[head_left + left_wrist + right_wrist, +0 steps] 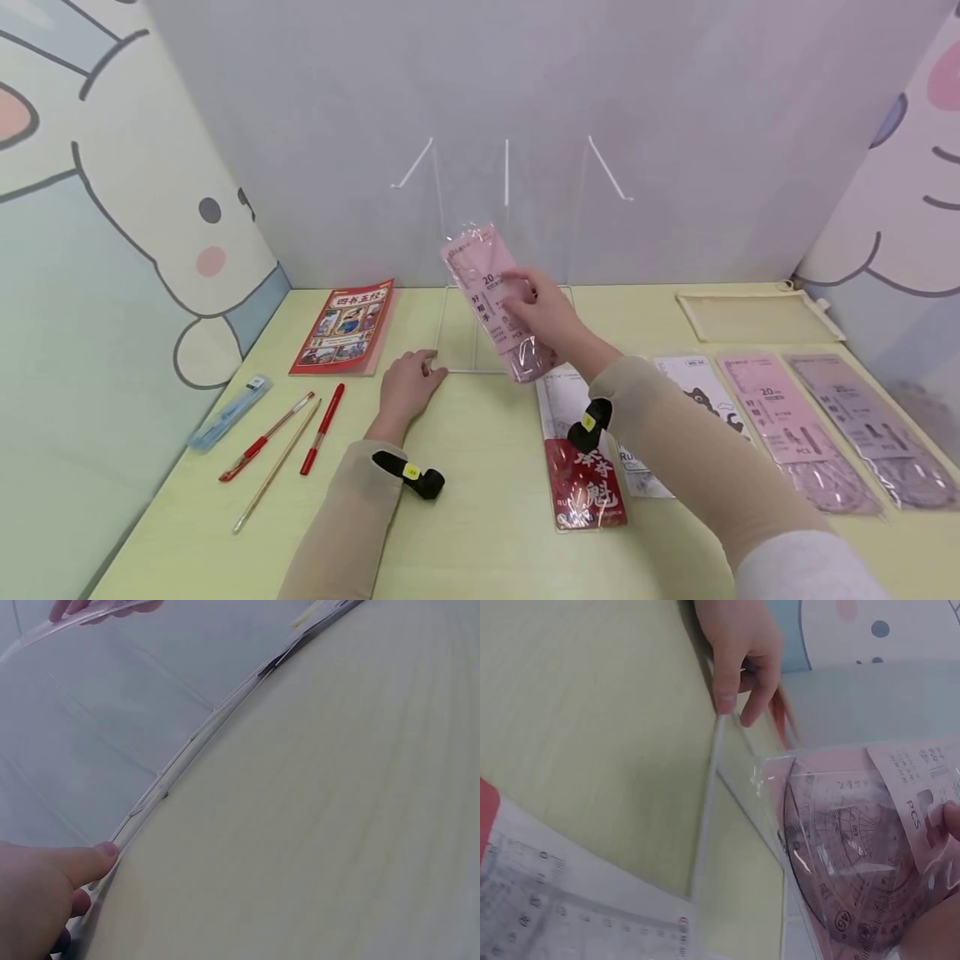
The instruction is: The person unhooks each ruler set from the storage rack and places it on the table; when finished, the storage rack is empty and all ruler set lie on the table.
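Observation:
My right hand (543,315) grips a pink ruler-set packet (489,292) and holds it tilted above a clear acrylic stand (480,370) at the back of the table. In the right wrist view the packet (855,847) shows a protractor inside, and it hangs over the stand's base edge (707,802). Resting on the table, my left hand (408,385) has its fingertips against the stand's front left corner. The left wrist view shows those fingers (45,889) touching the base edge (187,754).
A red book (345,327) lies at the back left, with red pens (322,427), a pencil (277,467) and a blue case (228,412) nearer. Right of the stand lie ruler packets: red (581,475), white (697,387), pink (787,417), purple (870,425). A mesh pouch (757,317) lies behind.

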The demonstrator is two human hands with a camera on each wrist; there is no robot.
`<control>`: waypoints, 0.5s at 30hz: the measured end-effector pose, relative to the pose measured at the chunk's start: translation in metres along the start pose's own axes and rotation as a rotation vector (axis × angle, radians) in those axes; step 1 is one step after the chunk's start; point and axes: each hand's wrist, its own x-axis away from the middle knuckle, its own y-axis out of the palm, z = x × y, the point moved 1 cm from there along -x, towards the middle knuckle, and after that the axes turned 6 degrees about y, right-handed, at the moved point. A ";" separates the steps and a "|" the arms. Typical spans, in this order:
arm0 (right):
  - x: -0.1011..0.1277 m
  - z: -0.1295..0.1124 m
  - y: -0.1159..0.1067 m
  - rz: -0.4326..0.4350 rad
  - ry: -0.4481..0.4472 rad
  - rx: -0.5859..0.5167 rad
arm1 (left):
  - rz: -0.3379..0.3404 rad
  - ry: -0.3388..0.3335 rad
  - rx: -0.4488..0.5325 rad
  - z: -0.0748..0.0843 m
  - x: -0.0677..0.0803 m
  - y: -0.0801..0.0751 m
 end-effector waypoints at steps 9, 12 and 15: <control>0.011 0.030 0.011 -0.016 0.106 -0.140 | -0.001 0.002 -0.004 0.002 0.000 -0.002; 0.017 0.036 0.015 -0.034 0.121 -0.137 | -0.003 0.000 -0.005 0.002 -0.001 -0.002; 0.024 0.041 0.020 -0.064 0.136 -0.122 | -0.002 -0.002 -0.007 0.001 -0.001 -0.001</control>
